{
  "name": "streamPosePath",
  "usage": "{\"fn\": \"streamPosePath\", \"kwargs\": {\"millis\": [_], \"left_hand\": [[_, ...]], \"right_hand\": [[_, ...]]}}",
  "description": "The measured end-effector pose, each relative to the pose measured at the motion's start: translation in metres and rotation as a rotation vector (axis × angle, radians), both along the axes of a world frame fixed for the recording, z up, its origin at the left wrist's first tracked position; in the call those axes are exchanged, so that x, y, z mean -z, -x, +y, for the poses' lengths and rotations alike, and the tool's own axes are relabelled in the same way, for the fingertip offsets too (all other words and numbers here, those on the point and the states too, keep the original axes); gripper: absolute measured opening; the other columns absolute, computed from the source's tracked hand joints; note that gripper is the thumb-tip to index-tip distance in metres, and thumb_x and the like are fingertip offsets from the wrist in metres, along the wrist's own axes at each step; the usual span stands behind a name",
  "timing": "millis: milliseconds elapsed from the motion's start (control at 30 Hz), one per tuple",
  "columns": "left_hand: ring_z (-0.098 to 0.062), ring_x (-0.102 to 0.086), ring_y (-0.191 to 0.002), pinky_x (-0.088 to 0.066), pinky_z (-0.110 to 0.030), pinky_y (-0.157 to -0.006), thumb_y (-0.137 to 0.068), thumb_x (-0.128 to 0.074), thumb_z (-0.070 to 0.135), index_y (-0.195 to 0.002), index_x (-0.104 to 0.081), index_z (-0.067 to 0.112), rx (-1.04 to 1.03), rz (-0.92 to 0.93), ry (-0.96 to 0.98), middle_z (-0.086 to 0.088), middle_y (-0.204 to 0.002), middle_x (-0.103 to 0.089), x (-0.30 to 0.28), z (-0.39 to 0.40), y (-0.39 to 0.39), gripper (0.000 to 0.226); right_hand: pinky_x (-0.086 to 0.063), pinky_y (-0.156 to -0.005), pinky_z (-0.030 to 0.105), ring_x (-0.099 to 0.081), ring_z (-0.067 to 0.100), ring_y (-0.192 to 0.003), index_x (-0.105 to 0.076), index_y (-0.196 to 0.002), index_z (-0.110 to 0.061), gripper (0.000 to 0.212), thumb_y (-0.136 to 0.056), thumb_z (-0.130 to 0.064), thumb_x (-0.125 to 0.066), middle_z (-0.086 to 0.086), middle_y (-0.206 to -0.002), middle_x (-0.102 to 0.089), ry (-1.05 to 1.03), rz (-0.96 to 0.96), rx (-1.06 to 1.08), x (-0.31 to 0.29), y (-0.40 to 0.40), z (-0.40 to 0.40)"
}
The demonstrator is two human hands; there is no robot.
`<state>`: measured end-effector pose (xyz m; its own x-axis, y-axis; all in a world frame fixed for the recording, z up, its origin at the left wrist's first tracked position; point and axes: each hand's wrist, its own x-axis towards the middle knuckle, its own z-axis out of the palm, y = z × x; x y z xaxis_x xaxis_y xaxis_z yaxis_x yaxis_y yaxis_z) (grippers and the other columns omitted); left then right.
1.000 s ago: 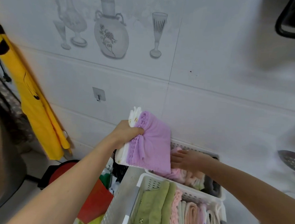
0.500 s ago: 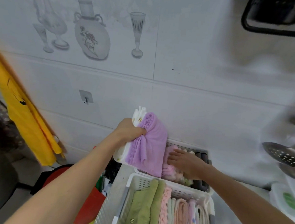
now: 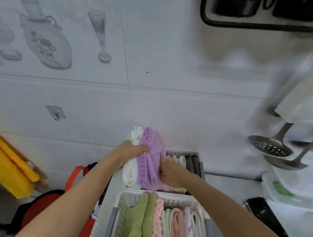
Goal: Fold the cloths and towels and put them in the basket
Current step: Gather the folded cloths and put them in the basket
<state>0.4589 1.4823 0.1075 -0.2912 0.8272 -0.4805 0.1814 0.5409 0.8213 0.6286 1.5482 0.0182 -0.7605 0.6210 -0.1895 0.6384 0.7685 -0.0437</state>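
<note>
Down came your folded bundle since half a second back, from above the rim to the left end of the far basket (image 3: 183, 153), and your right hand (image 3: 173, 173) quit digging among the rolled cloths and closed in on the bundle's right edge. Head view, the only view: your left hand (image 3: 127, 153) gripped the bundle near its top, thumb across the front of the purple cloth (image 3: 150, 166), fingers behind the white cloth (image 3: 130, 172) that lay flat against its left face. Both cloths stood on edge, lower end at or just inside the far basket; whether they touched bottom was hidden. Your right hand touched the purple cloth low on its right side, fingers curled there, but you couldn't tell whether it pinched the fabric or only pushed the neighbouring rolls aside. Handling, as a judgement: light, soft, floppy knit with a ruffled edge, not fragile, not slippery, but the fold would spring open if you let go early. Best hold looked to be where you had it, squeezing both layers together across the fold near the top. Just in front sat the near basket (image 3: 125, 197), packed with green towels (image 3: 138, 221) and pink ones in upright rows.
</note>
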Motion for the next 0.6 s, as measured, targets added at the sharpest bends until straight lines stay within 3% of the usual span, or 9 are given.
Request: {"fn": "streamPosePath", "kwargs": {"millis": [100,200,333,400,500,567,600], "left_hand": [[-0.021,-0.068,-0.075,-0.056,-0.03,-0.069,-0.082,-0.07,0.028,-0.09,-0.065,0.013,-0.015,0.041,0.004,-0.006,-0.083,-0.07,0.004,0.0,0.014,0.018],[-0.024,-0.067,-0.081,-0.056,-0.034,-0.077,-0.081,-0.071,0.033,-0.087,-0.062,0.014,0.006,0.076,0.03,-0.008,-0.089,-0.069,0.008,0.006,0.024,0.022],[-0.02,-0.066,-0.077,-0.054,-0.028,-0.066,-0.08,-0.07,0.034,-0.092,-0.061,0.013,0.052,0.124,0.055,-0.006,-0.089,-0.068,0.01,0.012,0.021,0.026],[-0.022,-0.068,-0.078,-0.057,-0.03,-0.068,-0.078,-0.073,0.032,-0.1,-0.063,0.012,0.102,0.033,0.08,-0.008,-0.089,-0.071,0.008,0.01,0.022,0.03],[-0.031,-0.069,-0.096,-0.053,-0.045,-0.092,-0.07,-0.075,0.031,-0.118,-0.061,0.008,0.115,-0.277,0.09,-0.013,-0.103,-0.072,0.006,0.006,0.028,0.055],[-0.027,-0.068,-0.094,-0.054,-0.041,-0.088,-0.075,-0.072,0.044,-0.117,-0.062,0.009,0.136,-0.339,0.064,-0.009,-0.105,-0.071,0.008,0.003,0.026,0.056],[-0.025,-0.067,-0.09,-0.056,-0.038,-0.081,-0.081,-0.065,0.054,-0.113,-0.063,0.009,0.098,-0.371,0.045,-0.006,-0.103,-0.069,0.01,0.002,0.024,0.056]], "right_hand": [[-0.032,-0.077,0.037,-0.054,0.034,-0.099,-0.024,-0.142,0.0,0.068,-0.09,-0.038,-0.044,0.021,-0.12,-0.056,-0.059,0.002,-0.072,0.0,0.017,-0.005],[-0.04,-0.081,0.037,-0.058,0.034,-0.105,-0.026,-0.143,-0.018,0.071,-0.084,-0.048,-0.051,0.011,-0.123,-0.058,-0.059,-0.022,-0.048,-0.006,0.026,-0.002],[-0.044,-0.084,0.036,-0.058,0.031,-0.11,-0.028,-0.145,-0.024,0.083,-0.078,-0.066,-0.053,0.005,-0.141,-0.046,-0.079,-0.106,-0.056,-0.007,0.029,0.008],[-0.045,-0.079,0.034,-0.06,0.028,-0.108,-0.034,-0.142,-0.025,0.081,-0.076,-0.069,-0.052,0.002,-0.138,-0.05,-0.11,-0.101,-0.069,-0.003,0.031,0.009],[-0.037,-0.07,0.029,-0.062,0.025,-0.102,-0.044,-0.134,-0.023,0.069,-0.079,-0.066,-0.051,-0.002,-0.126,-0.059,-0.124,-0.023,-0.079,-0.007,0.023,0.005],[-0.043,-0.079,0.03,-0.06,0.027,-0.103,-0.049,-0.125,-0.018,0.05,-0.086,-0.05,-0.052,0.003,-0.118,-0.061,-0.043,0.005,-0.043,-0.006,0.01,0.003],[-0.045,-0.091,0.035,-0.056,0.029,-0.109,-0.051,-0.124,-0.015,0.043,-0.091,-0.041,-0.05,0.008,-0.119,-0.059,0.088,0.011,0.037,-0.008,0.002,0.0]]}}
